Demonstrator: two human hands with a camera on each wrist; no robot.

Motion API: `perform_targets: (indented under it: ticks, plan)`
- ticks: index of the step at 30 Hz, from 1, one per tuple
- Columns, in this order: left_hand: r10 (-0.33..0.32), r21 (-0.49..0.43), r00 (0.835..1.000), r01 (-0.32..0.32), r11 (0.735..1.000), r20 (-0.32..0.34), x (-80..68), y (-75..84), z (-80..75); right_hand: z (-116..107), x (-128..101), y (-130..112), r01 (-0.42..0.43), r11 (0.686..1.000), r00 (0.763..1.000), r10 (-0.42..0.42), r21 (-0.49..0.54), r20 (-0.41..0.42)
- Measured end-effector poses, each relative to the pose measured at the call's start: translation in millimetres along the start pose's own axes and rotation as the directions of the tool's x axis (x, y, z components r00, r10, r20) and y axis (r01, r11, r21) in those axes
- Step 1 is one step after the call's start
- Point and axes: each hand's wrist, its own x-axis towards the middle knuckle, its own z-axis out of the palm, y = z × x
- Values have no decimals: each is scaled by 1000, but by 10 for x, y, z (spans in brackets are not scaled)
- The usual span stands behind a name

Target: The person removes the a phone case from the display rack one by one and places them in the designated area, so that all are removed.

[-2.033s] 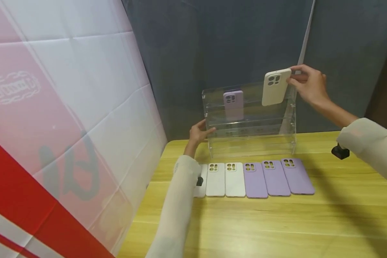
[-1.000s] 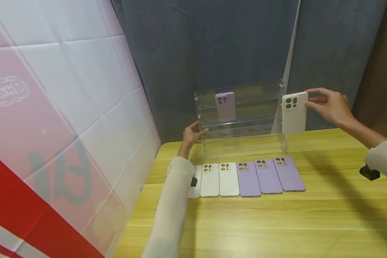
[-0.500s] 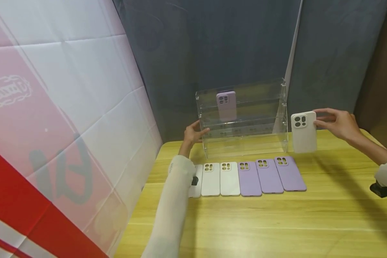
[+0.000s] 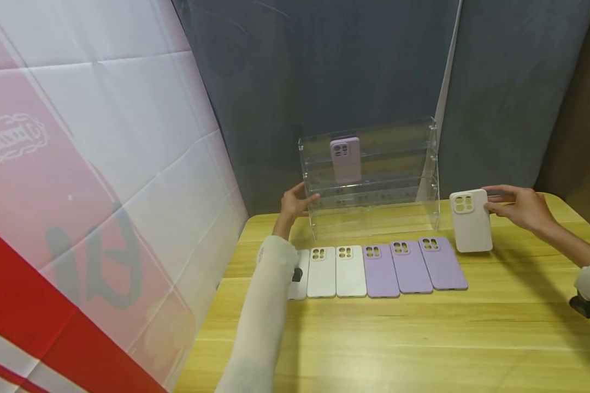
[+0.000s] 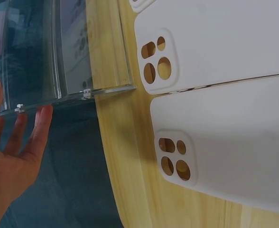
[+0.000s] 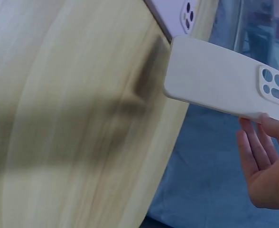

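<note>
My right hand (image 4: 523,210) pinches a white phone case (image 4: 472,226) by its right edge, near the camera cutouts. The case is upright, its back toward me, just right of the rightmost purple phone case (image 4: 442,263). In the right wrist view, the thumb and fingers hold the white phone case (image 6: 215,78) along one long edge. At the left, my left hand (image 4: 295,203) grips the side of a clear acrylic display stand (image 4: 373,221), thumb in front. One purple phone case (image 4: 346,164) leans in the stand's upper part.
Several phone cases lie side by side before the stand, including a white phone case (image 4: 351,272) and a purple phone case (image 4: 381,271). The left sleeve (image 4: 267,305) partly covers the leftmost white one. A grey curtain (image 4: 324,65) hangs behind the wooden table (image 4: 373,344).
My right hand has carried the white case from in front of the stand's upper right, out to the right and down toward the table. The left hand has stayed on the stand.
</note>
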Motion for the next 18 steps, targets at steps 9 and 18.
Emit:
perform_targets:
  ticks: [9, 18]
  plan:
    - [4, -9, 1000, -5, 1000, -9, 4, 13, 14, 119, -116, 174, 18, 1000, 1000, -18, 13, -18]
    - [-28, 3, 999, 28, 1000, -22, 34, -19, 29, 280, -247, 324, 6, 1000, 1000, -7, -27, -21]
